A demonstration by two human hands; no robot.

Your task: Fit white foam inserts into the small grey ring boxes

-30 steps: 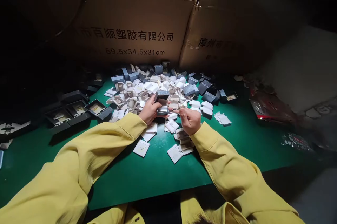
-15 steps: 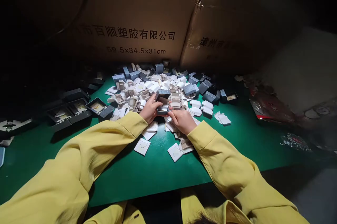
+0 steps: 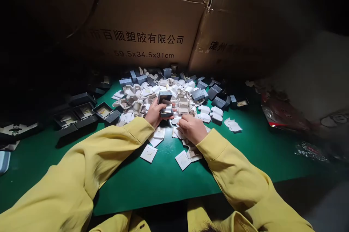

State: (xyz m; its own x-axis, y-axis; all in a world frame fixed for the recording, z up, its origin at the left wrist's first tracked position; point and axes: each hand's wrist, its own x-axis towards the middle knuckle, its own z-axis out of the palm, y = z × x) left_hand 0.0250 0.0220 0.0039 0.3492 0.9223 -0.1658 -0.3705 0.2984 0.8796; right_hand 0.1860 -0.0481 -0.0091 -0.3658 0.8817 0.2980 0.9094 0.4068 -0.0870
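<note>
My left hand point(image 3: 154, 113) is wrapped round a small dark blue hinged box point(image 3: 164, 96), held with its lid raised above the middle of the table. A white insert point(image 3: 167, 109) shows inside the box. My right hand point(image 3: 194, 129) is just right of the box and apart from it, fingers curled in a pinch over loose white card pieces. Whatever is between those fingertips is hidden. Behind both hands spreads a heap of folded white inserts point(image 3: 183, 105). Two flat white square cards, one of them a card with a curved slit point(image 3: 148, 153), lie nearer to me.
Several blue boxes point(image 3: 198, 94) ring the heap, and open boxes point(image 3: 84, 110) stand in a row at left. Large cartons point(image 3: 147, 14) wall off the back. A red plastic packet point(image 3: 283, 114) and a clear bag point(image 3: 311, 151) lie at right on the green table point(image 3: 152, 195).
My right hand has come away from the box and moved slightly right and down. The box stays in my left hand, shifted a little left. The view has shifted slightly.
</note>
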